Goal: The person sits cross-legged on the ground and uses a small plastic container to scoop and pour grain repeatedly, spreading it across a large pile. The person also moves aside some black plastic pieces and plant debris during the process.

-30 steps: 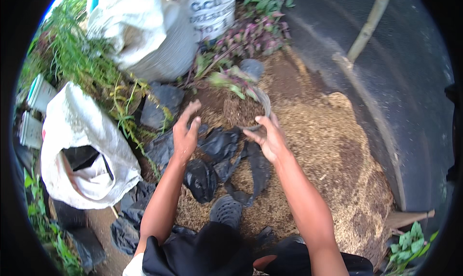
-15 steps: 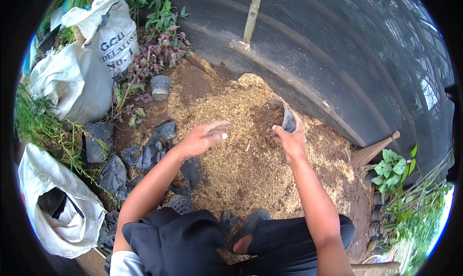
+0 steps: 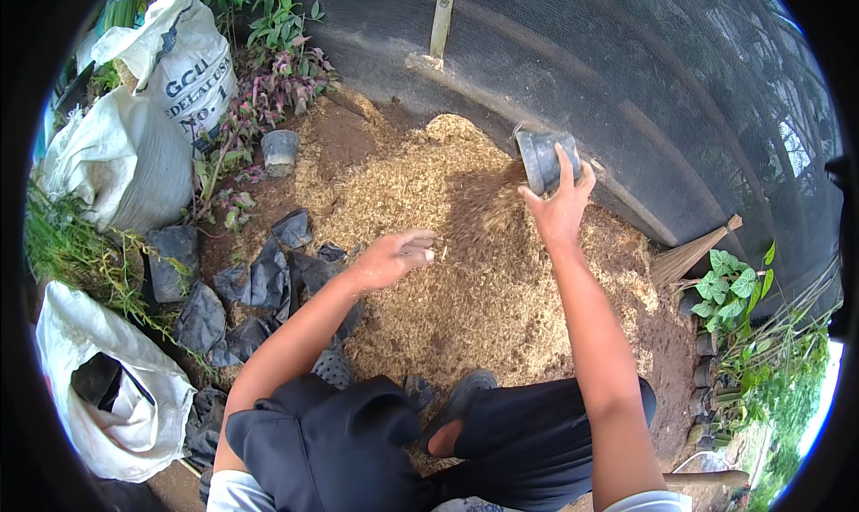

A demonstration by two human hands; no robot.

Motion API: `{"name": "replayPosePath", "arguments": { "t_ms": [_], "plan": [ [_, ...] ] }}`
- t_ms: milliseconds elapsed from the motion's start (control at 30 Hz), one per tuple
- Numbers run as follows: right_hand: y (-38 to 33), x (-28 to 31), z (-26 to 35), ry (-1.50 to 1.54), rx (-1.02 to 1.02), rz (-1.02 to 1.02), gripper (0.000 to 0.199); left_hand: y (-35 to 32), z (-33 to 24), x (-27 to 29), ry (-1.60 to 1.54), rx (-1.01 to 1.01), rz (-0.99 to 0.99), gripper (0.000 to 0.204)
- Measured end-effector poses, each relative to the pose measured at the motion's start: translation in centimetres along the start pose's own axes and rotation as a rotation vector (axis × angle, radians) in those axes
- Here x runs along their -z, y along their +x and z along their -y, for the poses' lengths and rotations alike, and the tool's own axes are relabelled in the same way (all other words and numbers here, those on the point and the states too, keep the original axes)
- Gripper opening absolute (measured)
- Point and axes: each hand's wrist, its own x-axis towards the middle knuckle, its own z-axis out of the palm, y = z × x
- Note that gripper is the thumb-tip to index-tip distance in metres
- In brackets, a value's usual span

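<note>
— At the far left edge, what packaging do I have?

— Two white woven sacks (image 3: 134,145) stand upright among the weeds, the taller one carrying dark block print on its side; a third white sack (image 3: 107,396) lies slumped lower down with its mouth gaping. Just beside them, flat black grow bags (image 3: 255,284) are scattered over the soil, and a small grey pot (image 3: 280,151) stands upright near the purple-leaved plants.

— And the hands?

— My left hand (image 3: 391,257) hovers over the husk-and-soil heap (image 3: 447,270), palm down, fingers loosely spread, holding nothing. My right hand (image 3: 559,209) is closed round a dark plastic pot (image 3: 546,158).

— Where does that pot lie?

— Up and to the right of my left hand, at the heap's far edge against the black mesh wall (image 3: 644,91). It is tipped on its side, its long axis slanting down-left, mouth toward the heap. My right hand has it; my left is well apart.
</note>
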Motion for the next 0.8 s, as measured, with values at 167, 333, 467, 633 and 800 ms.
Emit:
{"name": "replayPosePath", "arguments": {
  "t_ms": [167,333,467,633,800],
  "plan": [
    [2.7,2.8,2.9,-0.031,0.161,-0.019,0.104,-4.9,-0.7,1.9,-0.086,0.014,-0.127,0.059],
    [1.2,3.7,7.7,-0.058,0.26,-0.135,0.101,-14.9,-0.9,7.1,-0.008,0.031,-0.317,0.053],
    [-3.5,0.5,12.6,0.098,0.241,-0.056,0.097,-21.9,-0.3,12.0,-0.051,0.121,-0.548,0.048],
    [-9.4,-9.3,21.3,0.502,-0.207,0.694,0.088,-26.7,2.5,17.9,-0.002,0.068,-0.868,0.044],
    [-12.2,-19.0,27.1,0.151,0.051,1.139,0.088,-28.1,9.1,21.0,0.196,0.202,-1.194,0.048]
  ]
}}
